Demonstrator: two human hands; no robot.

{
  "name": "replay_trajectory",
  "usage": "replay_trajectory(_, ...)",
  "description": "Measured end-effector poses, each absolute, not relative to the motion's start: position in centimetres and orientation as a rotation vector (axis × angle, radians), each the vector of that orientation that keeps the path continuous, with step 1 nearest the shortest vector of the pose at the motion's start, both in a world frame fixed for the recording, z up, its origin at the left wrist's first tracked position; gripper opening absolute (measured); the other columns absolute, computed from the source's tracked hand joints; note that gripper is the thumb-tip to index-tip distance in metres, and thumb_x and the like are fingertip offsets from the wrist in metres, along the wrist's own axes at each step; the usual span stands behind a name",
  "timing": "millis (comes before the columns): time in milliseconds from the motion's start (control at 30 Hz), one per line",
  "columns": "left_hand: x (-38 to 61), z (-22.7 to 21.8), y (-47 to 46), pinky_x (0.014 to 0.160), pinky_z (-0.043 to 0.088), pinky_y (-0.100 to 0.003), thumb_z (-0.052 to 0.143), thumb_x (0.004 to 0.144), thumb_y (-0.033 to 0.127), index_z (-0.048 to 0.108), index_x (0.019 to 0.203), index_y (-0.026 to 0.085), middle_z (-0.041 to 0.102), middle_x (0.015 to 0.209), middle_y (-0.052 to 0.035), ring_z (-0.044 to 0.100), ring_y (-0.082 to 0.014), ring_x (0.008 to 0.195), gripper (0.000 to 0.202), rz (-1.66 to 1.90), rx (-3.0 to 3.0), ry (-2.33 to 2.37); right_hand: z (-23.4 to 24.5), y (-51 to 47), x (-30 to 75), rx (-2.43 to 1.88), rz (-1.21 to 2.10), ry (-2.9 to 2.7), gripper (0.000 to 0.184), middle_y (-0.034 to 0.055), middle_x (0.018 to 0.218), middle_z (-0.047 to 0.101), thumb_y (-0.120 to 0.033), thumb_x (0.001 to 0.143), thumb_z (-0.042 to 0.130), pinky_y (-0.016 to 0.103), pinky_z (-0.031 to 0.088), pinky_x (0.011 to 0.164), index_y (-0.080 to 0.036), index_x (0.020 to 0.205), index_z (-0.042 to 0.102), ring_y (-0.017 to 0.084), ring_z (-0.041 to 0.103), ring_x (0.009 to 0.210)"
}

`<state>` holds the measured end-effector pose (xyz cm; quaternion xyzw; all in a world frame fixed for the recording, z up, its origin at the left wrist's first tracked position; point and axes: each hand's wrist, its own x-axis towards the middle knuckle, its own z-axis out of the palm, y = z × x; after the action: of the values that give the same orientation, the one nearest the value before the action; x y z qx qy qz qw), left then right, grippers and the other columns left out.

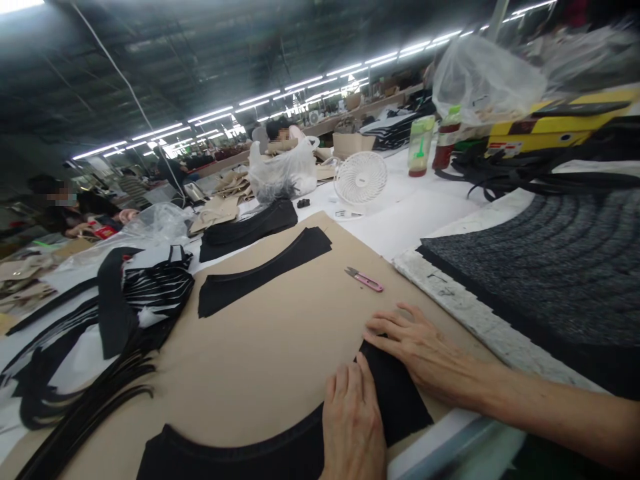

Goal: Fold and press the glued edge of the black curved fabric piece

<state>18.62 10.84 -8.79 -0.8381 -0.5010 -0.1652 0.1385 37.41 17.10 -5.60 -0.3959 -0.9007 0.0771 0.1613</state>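
A curved black fabric piece lies at the near edge of a tan cardboard sheet. My left hand rests flat on it, fingers together and stretched out. My right hand presses the fabric's upper right end with fingers spread flat. Neither hand grips anything. A second curved black fabric piece lies farther up the cardboard. Pink thread snips lie on the cardboard just beyond my right hand.
A stack of grey-black curved fabric fills the right. Black strips and striped cloth lie left. Behind are a small white fan, plastic bags, two bottles and a yellow box. Other people work at the far left.
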Motion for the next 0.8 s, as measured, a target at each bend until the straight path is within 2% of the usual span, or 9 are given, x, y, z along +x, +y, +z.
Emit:
replay_trajectory(100, 18.6, -10.1, 10.1, 0.086, 0.048, -0.040, 0.039, 0.072, -0.005, 0.056, 0.124, 0.001, 0.064, 0.110, -0.0148, 0.055, -0.0259, 0.099, 0.055, -0.625, -2.373, -1.520, -5.5, 16.7, 37.1, -1.116, 0.191, -2.580, 0.070, 0.0113, 0.130, 0.055, 0.005, 0.067, 0.040, 0.054, 0.024, 0.107, -0.021, 0.131, 0.052, 0.025, 0.047, 0.122)
replay_trajectory(233, 18.8, -12.1, 9.1, 0.094, 0.046, -0.042, 0.036, 0.070, -0.006, 0.055, 0.127, 0.006, 0.060, 0.127, -0.0119, 0.052, -0.0271, 0.115, 0.062, -0.764, -2.304, -1.590, -6.2, 16.2, 37.0, -0.999, 0.209, -2.691, 0.071, 0.0076, 0.135, 0.053, 0.002, 0.068, 0.042, 0.058, 0.020, 0.107, -0.026, 0.133, 0.051, 0.027, 0.042, 0.128)
replay_trajectory(400, 18.5, -11.4, 8.7, 0.092, 0.051, -0.039, 0.041, 0.072, -0.001, 0.054, 0.129, 0.005, 0.059, 0.130, -0.0142, 0.056, -0.0268, 0.115, 0.059, -0.659, -2.383, -1.536, -7.1, 16.6, 37.6, -1.132, 0.074, -2.591, 0.070, 0.0083, 0.133, 0.056, 0.004, 0.071, 0.035, 0.055, 0.026, 0.106, -0.023, 0.133, 0.051, 0.024, 0.047, 0.124)
replay_trajectory(567, 18.3, -9.3, 8.3, 0.096, 0.052, -0.037, 0.046, 0.083, 0.009, 0.053, 0.130, 0.004, 0.058, 0.132, -0.0152, 0.056, -0.0268, 0.117, 0.047, -0.568, -2.444, -1.584, -8.4, 16.4, 37.3, -0.977, -0.061, -2.651, 0.072, 0.0033, 0.139, 0.051, -0.003, 0.077, 0.039, 0.051, 0.027, 0.107, -0.030, 0.143, 0.039, 0.023, 0.044, 0.128)
replay_trajectory(700, 17.4, -7.2, 7.6, 0.109, 0.042, -0.035, 0.045, 0.087, 0.020, 0.050, 0.135, 0.011, 0.045, 0.145, -0.0074, 0.046, -0.0231, 0.130, 0.048, -0.719, -2.579, -1.716, -10.4, 16.8, 37.8, -0.872, -0.240, -2.620, 0.066, 0.0027, 0.135, 0.055, -0.008, 0.079, 0.040, 0.049, 0.028, 0.106, -0.029, 0.142, 0.041, 0.025, 0.050, 0.122)
replay_trajectory(800, 15.2, -6.2, 6.6, 0.111, 0.039, -0.034, 0.039, 0.091, 0.021, 0.046, 0.138, 0.015, 0.038, 0.150, -0.0023, 0.042, -0.0200, 0.133, 0.047, -0.766, -2.482, -1.824, -10.9, 17.2, 38.2, -0.791, -0.341, -2.589, 0.067, 0.0031, 0.133, 0.057, -0.010, 0.082, 0.037, 0.048, 0.025, 0.107, -0.025, 0.146, 0.036, 0.025, 0.054, 0.118)
